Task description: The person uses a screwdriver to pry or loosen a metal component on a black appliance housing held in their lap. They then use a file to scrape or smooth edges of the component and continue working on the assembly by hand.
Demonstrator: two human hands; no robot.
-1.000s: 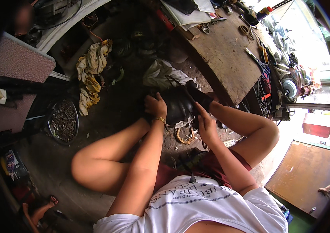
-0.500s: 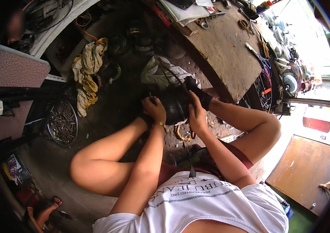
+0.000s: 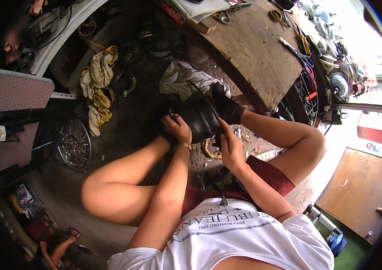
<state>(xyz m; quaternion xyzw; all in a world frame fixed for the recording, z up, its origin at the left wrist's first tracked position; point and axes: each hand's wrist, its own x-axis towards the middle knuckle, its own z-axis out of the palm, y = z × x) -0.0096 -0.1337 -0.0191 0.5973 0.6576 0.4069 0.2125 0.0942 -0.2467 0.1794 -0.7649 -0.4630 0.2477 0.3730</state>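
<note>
Between my legs lies a bulky, ridged black object (image 3: 196, 116), its material unclear, with a thin dark strip arching above it. My left hand (image 3: 177, 127) is closed at its left end, fingers curled round a dark part. My right hand (image 3: 230, 147) is at its right side, fingers pressed together along the dark strip, partly hiding what it grips. A pale crumpled cloth (image 3: 184, 78) lies just beyond the object, and a tan coiled loop (image 3: 211, 151) is on the floor beside it.
A worn wooden bench (image 3: 258, 54) with scissors (image 3: 307, 63) stands ahead right. Left are stained rags (image 3: 99, 74), a bowl of small metal pieces (image 3: 73, 141) and pink padded boards (image 3: 17, 92). A brown board (image 3: 353, 189) lies right. Another person's leg and foot (image 3: 64, 243) show lower left.
My right hand first moved up and left along the black object, then back down toward me. My left hand shifted slightly, still closed at the object's left end.
</note>
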